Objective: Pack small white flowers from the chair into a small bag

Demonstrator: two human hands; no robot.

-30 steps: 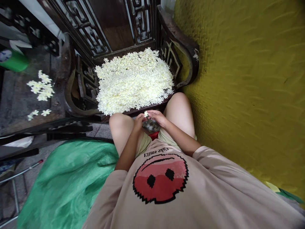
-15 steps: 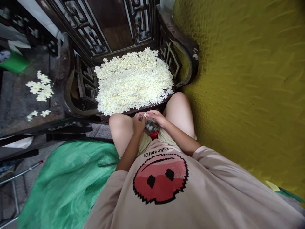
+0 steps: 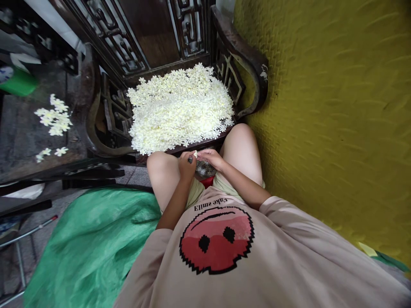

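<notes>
Between my knees my two hands meet at their fingertips. My left hand (image 3: 186,165) is closed, its fingers curled at a small white flower (image 3: 195,154). A small dark patch shows by its fingers; I cannot make out what it is. From the other side my right hand (image 3: 211,157) reaches in, fingers long and pinched together against the same flower. Just beyond the hands, a thick heap of white flowers (image 3: 181,111) covers the seat of a dark carved wooden chair (image 3: 160,36).
Left of the chair, a few white flowers (image 3: 54,115) and a green container (image 3: 21,81) rest on a dark wooden table (image 3: 19,132). A green sheet (image 3: 96,239) is spread at my left. Close on my right is a yellow textured surface (image 3: 330,107).
My left hand has turned and shifted slightly, its fingers more closed around the flower. The flower stays between my fingertips, and the heap looks the same.
</notes>
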